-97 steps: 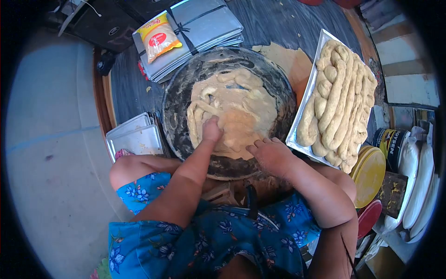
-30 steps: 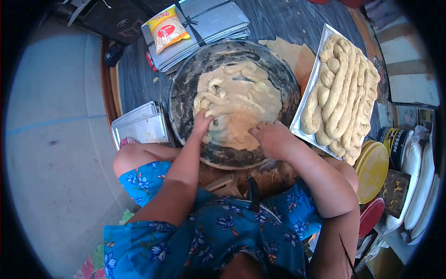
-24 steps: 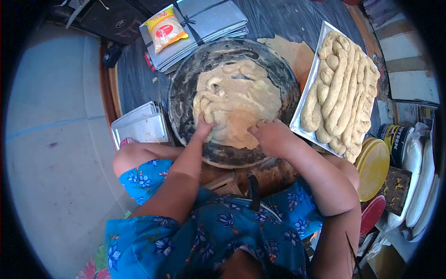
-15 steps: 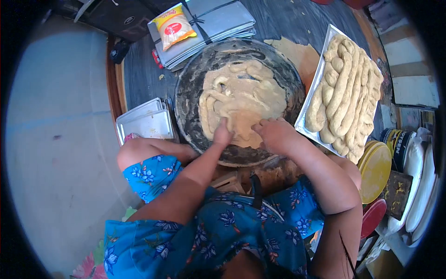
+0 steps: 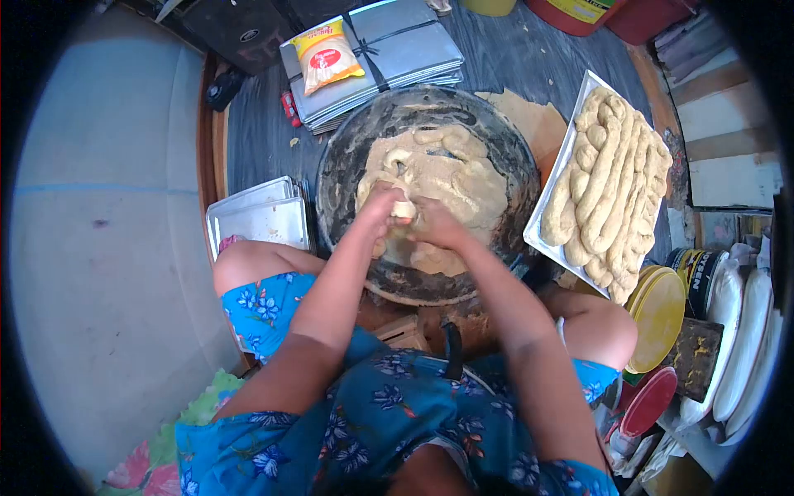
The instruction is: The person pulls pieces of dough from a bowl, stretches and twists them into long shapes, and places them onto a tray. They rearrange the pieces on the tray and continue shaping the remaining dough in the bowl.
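Observation:
My left hand (image 5: 382,210) is closed around a piece of dough (image 5: 404,210), whose pale end shows between my hands. Close on its right, my right hand (image 5: 433,223) is slightly blurred, its fingers curled toward the dough; its grip is hard to make out. Both hands are above a large round dark basin (image 5: 337,165). Inside the basin, light brown crumbs (image 5: 438,178) spread around ropes of dough (image 5: 459,142). To the right, a white-rimmed tray (image 5: 538,223) bears several long crumb-coated dough ropes (image 5: 608,190).
Stacked metal trays (image 5: 413,45) tied with black strap hold a yellow-and-clear packet (image 5: 324,58) at the back. Smaller trays (image 5: 258,221) stand at left. Right are a yellow lid (image 5: 659,318), a red lid (image 5: 648,403) and white bags (image 5: 740,331).
My hands have lifted from the crumbs and come together, with dough now in my left hand. The camera view has shifted slightly.

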